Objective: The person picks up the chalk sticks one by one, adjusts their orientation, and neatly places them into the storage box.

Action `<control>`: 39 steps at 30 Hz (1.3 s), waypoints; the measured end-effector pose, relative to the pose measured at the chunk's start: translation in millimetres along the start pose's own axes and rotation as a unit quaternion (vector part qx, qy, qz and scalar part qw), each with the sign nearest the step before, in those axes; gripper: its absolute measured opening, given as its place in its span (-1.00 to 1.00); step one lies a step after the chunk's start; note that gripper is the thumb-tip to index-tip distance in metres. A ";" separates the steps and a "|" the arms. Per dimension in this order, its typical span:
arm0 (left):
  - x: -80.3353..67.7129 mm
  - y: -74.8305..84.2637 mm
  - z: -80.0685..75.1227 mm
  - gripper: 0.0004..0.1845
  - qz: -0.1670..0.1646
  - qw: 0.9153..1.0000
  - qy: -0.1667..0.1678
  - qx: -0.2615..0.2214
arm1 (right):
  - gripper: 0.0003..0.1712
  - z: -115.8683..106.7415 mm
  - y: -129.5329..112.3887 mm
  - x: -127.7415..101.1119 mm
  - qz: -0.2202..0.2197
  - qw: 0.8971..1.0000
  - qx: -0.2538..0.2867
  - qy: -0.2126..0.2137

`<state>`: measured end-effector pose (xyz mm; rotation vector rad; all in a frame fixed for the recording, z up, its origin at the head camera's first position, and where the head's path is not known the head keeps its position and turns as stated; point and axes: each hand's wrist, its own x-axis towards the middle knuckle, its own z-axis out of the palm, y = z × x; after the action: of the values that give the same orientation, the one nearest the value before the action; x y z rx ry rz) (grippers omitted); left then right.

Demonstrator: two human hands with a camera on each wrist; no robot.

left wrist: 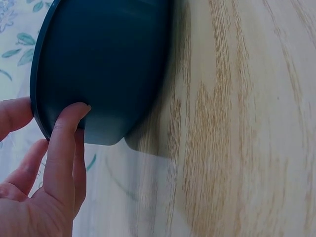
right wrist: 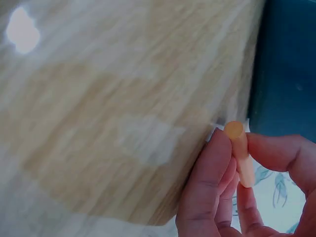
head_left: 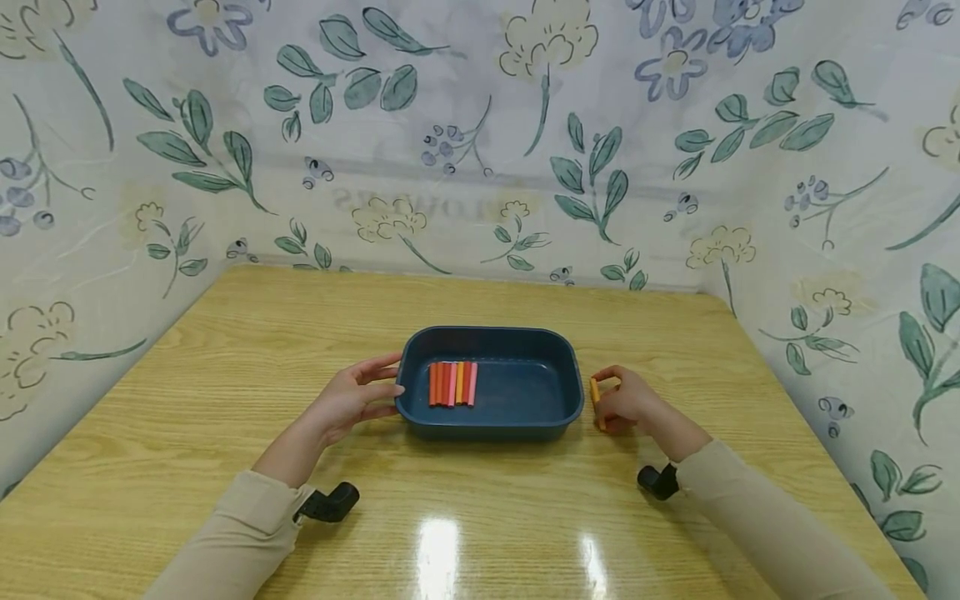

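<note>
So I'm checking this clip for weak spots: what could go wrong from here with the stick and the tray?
The right hand only pinches the orange stick between fingertips beside the tray, so it might slip and roll on the glossy table. The left hand just touches the dark blue tray at its end wall; a knock could slide the tray. The sticks in the tray lie loose in a neat row and could scatter.

Sticks [head_left: 452, 383] lie in the tray [head_left: 525, 421], hands [head_left: 352, 400] flanking.

Right hand [head_left: 626, 404] hides much of the orange stick [head_left: 595, 392] it pinches
</note>
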<state>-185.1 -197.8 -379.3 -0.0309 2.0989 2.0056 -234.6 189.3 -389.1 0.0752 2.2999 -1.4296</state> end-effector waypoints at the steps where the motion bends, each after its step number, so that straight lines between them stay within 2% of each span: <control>1: 0.1 0.2 0.1 -0.32 0.000 1.000 0.000 0.000 | -0.29 -0.5 -0.4 0.3 0.003 1.000 0.013 -0.001; 6: 0.4 0.6 -0.1 -0.31 -0.002 1.000 -0.001 0.001 | -0.31 -2.9 -4.1 0.7 0.015 0.997 0.072 -0.005; 18: 0.0 2.0 0.6 -0.31 -0.004 1.000 -0.001 0.001 | -0.28 -9.5 -25.7 -6.9 0.011 0.991 0.135 0.000; 25: 1.0 1.8 0.5 -0.31 -0.006 1.000 -0.004 -0.001 | -0.23 -10.7 -40.6 -9.3 0.000 0.990 0.139 -0.016; 39: 0.4 1.3 -0.8 -0.31 -0.001 1.000 -0.010 -0.002 | -0.25 -5.8 -68.7 -0.8 0.020 0.988 0.150 -0.019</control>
<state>-185.9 -198.4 -378.1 -0.0152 2.0817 2.0008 -254.1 162.5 -328.7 0.1814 2.0248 -1.7292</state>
